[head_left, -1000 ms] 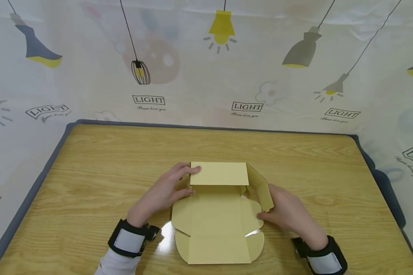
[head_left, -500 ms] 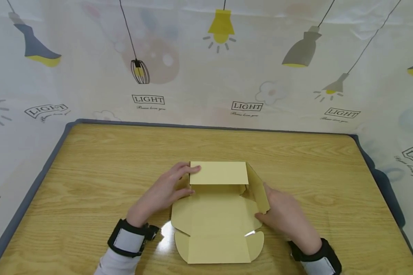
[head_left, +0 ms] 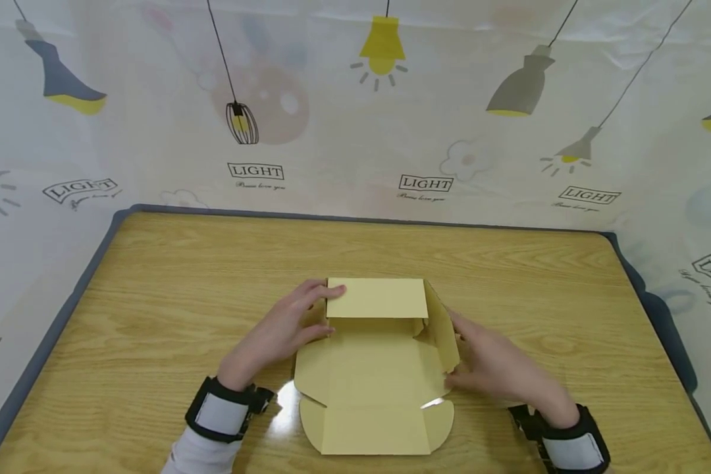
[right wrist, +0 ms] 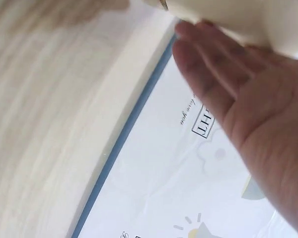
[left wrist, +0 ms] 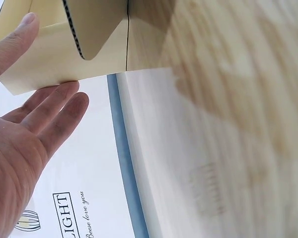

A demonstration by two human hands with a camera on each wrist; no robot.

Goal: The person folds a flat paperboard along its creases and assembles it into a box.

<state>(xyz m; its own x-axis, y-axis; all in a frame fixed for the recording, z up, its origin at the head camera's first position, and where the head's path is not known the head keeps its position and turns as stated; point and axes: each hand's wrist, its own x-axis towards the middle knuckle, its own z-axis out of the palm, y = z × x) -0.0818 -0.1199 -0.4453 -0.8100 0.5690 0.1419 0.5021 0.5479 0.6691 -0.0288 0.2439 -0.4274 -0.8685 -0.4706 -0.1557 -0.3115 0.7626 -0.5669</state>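
Note:
A pale yellow cardboard box [head_left: 370, 375] lies partly folded on the table, its back wall raised and a panel turned forward over the top. My left hand [head_left: 284, 322] grips the back left corner, one finger on that top panel and the thumb lower in front. In the left wrist view the thumb [left wrist: 15, 47] lies on the cardboard's near face, with the other fingers along its lower edge. On the right, my right hand [head_left: 500, 359] rests its extended fingers against the outside of the upright side flap [head_left: 441, 329]. The right wrist view shows those fingers [right wrist: 208, 74] nearly straight.
Round-cornered side flaps [head_left: 314, 375] and the front panel [head_left: 376, 428] of the box lie flat toward me. A wooden table [head_left: 184, 289] with a dark blue-grey edge carries it. Behind stands a white curtain [head_left: 332, 131] printed with lamps.
The right side flap has swung inward, to the left. My right hand has followed it, and its thumb has moved off the lower flap a little. The left hand stays put.

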